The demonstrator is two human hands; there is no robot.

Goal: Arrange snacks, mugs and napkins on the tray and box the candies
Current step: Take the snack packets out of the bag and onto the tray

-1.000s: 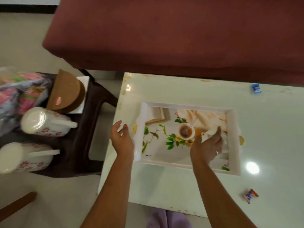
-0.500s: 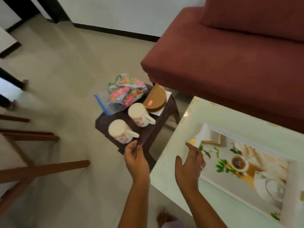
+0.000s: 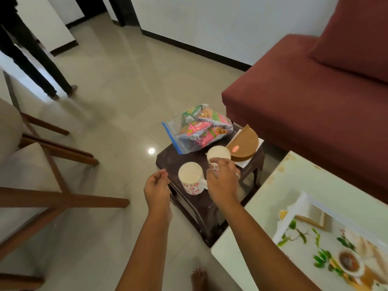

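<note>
1. A small dark stool (image 3: 201,164) is seen on the floor, between a red sofa (image 3: 304,114) and a pale table (image 3: 294,185).
2. On the stool, a clear bag of snacks (image 3: 199,128) is laid at the far side, partly overhanging the edge.
3. A brown half-round box (image 3: 243,143) is set on white napkins (image 3: 246,162) at the stool's sofa-side corner.
4. Two white mugs with red flowers are stood upright on the stool: the near mug (image 3: 191,178) and the far mug (image 3: 218,156).
5. The far mug is touched at its side by the right hand (image 3: 222,181), whose fingers are curled around it; whether it is firmly grasped cannot be told.
6. The left hand (image 3: 157,189) is held loosely open beside the near mug, with nothing in it.
7. A printed tray (image 3: 327,246) is seen lying on the table, well apart from the stool.
</note>
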